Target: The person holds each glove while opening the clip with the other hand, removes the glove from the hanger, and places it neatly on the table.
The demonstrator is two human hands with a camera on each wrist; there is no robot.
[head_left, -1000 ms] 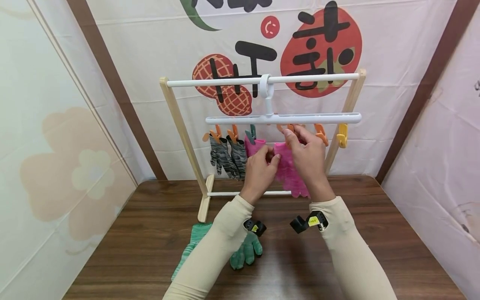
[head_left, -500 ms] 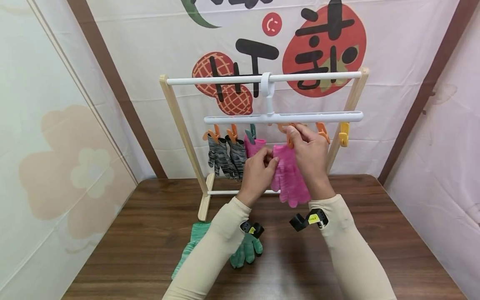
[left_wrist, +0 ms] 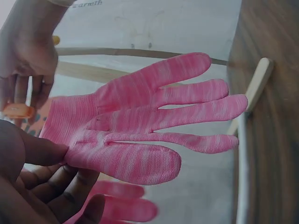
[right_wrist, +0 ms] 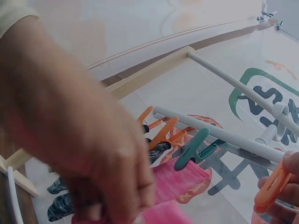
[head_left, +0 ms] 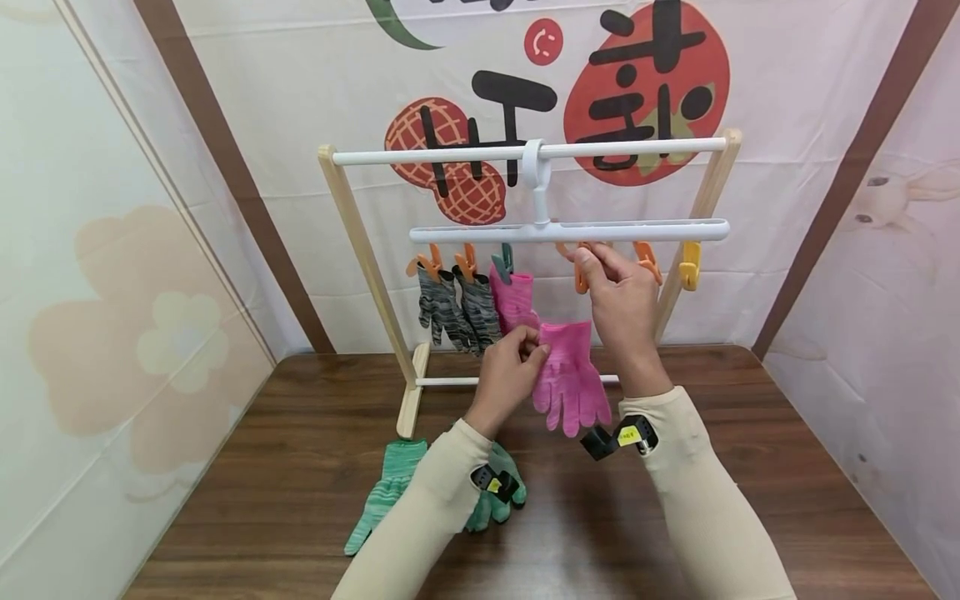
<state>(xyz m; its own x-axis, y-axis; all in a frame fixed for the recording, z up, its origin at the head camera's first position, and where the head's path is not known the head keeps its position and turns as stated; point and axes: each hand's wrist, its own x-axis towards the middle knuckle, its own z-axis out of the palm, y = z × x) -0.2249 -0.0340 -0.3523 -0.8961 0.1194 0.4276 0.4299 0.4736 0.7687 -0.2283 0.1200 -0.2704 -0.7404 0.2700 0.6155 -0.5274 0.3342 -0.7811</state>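
Observation:
My left hand (head_left: 501,379) pinches a pink knit glove (head_left: 572,379) at the side of its cuff. The glove hangs fingers down, below and apart from the clip in my right hand. My right hand (head_left: 626,312) holds an orange clothespin (head_left: 581,275) under the white hanger (head_left: 637,232); in the right wrist view, fingers are pressed on that clothespin (right_wrist: 272,189). Left of it, a dark green clothespin (head_left: 503,265) grips a second pink glove (head_left: 513,298) by the cuff. Two grey-black striped gloves (head_left: 444,310) hang from orange clothespins further left.
A wooden rack with a white top rod (head_left: 435,156) carries the hanger. At its right end hang another orange clothespin (head_left: 647,260) and a yellow clothespin (head_left: 690,265). Green gloves (head_left: 386,487) lie on the brown table (head_left: 247,500), partly hidden under my left forearm.
My left hand has lowered, bringing the pink glove down and away from the orange clothespin. My right hand has stayed at the clothespin.

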